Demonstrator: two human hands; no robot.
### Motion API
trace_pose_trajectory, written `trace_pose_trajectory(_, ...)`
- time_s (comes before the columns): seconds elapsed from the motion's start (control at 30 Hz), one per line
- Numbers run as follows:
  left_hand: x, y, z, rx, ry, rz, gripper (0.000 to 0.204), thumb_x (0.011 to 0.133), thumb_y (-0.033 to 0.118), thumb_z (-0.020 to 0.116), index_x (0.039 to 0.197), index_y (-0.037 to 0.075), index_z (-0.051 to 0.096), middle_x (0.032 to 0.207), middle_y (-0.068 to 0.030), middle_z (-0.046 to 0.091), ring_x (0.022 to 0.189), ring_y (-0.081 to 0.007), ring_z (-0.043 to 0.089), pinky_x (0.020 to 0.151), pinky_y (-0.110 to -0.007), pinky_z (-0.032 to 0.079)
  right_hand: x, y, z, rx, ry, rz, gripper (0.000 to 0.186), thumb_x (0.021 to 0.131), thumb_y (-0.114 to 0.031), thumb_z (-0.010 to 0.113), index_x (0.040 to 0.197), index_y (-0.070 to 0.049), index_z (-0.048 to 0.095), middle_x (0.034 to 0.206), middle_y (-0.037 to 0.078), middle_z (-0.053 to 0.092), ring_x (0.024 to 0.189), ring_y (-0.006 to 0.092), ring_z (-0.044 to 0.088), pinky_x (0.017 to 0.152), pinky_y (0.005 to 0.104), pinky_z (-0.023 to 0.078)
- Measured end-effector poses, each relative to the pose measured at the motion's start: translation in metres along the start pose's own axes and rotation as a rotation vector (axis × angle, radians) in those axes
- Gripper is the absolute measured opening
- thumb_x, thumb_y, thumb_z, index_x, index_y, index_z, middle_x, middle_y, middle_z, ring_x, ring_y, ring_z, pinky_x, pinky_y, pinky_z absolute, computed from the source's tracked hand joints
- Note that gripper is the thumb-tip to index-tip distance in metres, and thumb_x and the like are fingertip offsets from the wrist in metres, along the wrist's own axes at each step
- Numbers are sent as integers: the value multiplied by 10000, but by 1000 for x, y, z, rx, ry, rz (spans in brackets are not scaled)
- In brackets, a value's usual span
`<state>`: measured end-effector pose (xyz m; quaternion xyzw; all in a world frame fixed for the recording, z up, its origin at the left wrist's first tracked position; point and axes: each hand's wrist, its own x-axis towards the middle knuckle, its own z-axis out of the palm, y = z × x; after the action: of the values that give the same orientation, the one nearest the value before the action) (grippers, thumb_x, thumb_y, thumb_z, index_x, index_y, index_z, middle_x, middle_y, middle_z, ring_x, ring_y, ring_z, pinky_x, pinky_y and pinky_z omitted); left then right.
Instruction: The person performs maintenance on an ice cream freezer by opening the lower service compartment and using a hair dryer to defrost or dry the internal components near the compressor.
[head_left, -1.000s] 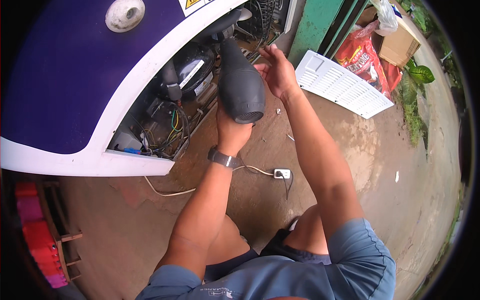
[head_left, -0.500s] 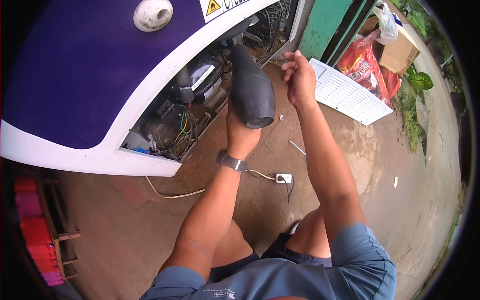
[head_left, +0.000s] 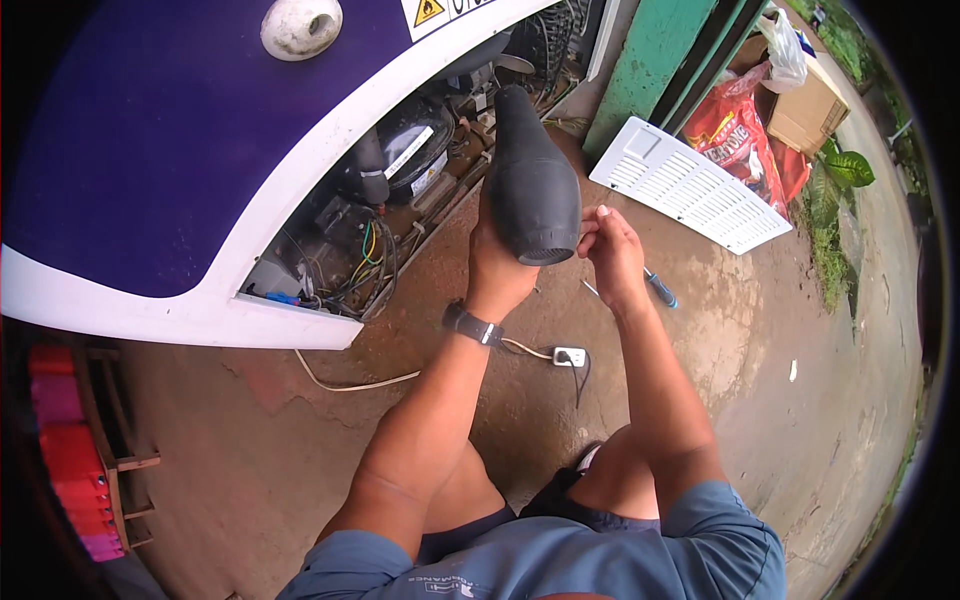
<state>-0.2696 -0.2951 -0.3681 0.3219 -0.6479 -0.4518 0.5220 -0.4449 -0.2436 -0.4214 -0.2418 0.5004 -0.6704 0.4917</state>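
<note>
My left hand [head_left: 503, 265] is wrapped round a black hair dryer [head_left: 535, 190], its narrow nozzle aimed into the open base of a white and purple cabinet [head_left: 215, 250]. Inside that opening are a black compressor [head_left: 410, 145] and loose coloured wires [head_left: 370, 250]. Beside the dryer's rear end is my right hand [head_left: 615, 255], fingers curled in and thumb against them. The dryer partly covers those fingertips, and what they hold, if anything, is hidden. Under my right wrist lies a screwdriver with a blue handle [head_left: 661, 288].
A white slotted panel [head_left: 690, 185] leans by a green post [head_left: 650, 70]. Behind it are a red bag [head_left: 735, 140] and a cardboard box [head_left: 808, 105]. On the floor sits a white socket block [head_left: 569, 356] with its cord. Red items on a wooden rack [head_left: 118, 465] stand at the left.
The hair dryer and my left hand have shifted right, bringing the nozzle back from the opening. My right hand has come down beside the dryer, and the screwdriver's handle now shows.
</note>
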Motion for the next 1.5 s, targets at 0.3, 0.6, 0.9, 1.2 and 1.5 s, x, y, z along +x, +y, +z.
trace_pose_trajectory(0.3, 3, -18, -11, 113, -21, 62, 689, 793, 140, 825, 1372, 46, 464, 1234, -123, 664, 1107, -255, 661, 921, -377, 527, 15, 4, 18, 19, -24, 62, 377, 1045, -322, 502, 1266, -38, 615, 1146, 89, 667, 721, 135, 629, 685, 279, 502)
trace_pose_trajectory(0.6, 4, -20, -21, 95, -26, -33, 594, 815, 130, 796, 1328, 31, 512, 1223, -120, 654, 1113, -249, 636, 962, -372, 498, 77, -21, 80, 96, -48, 21, 508, 1029, -367, 524, 1420, -45, 486, 1361, 90, 571, 850, 177, 587, 846, 349, 481)
trace_pose_trajectory(0.9, 3, -21, -24, 163, 16, 25, 422, 849, 97, 731, 1234, 13, 579, 1157, -126, 680, 1050, -238, 645, 917, -371, 501, 140, -60, 137, 309, 27, 217, 692, 1016, -458, 519, 1504, -8, 322, 1057, 139, 627, 698, 227, 631, 584, 327, 492)
trace_pose_trajectory(1.2, 4, -29, -25, 167, 1, 20, 584, 841, 120, 760, 1354, 17, 498, 1263, -143, 639, 1161, -280, 614, 1007, -389, 472, 54, -80, 78, 260, -118, -416, 509, 1032, -372, 494, 635, -56, 532, 633, 116, 579, 493, 145, 446, 522, 291, 379)
trace_pose_trajectory(1.5, 4, -32, -21, 139, -11, 14, 538, 844, 104, 757, 1315, 8, 513, 1238, -149, 646, 1138, -281, 626, 990, -399, 483, -30, 0, 11, 18, 66, -101, 403, 1033, -374, 534, 762, -91, 631, 647, 16, 593, 533, 105, 505, 546, 255, 370)
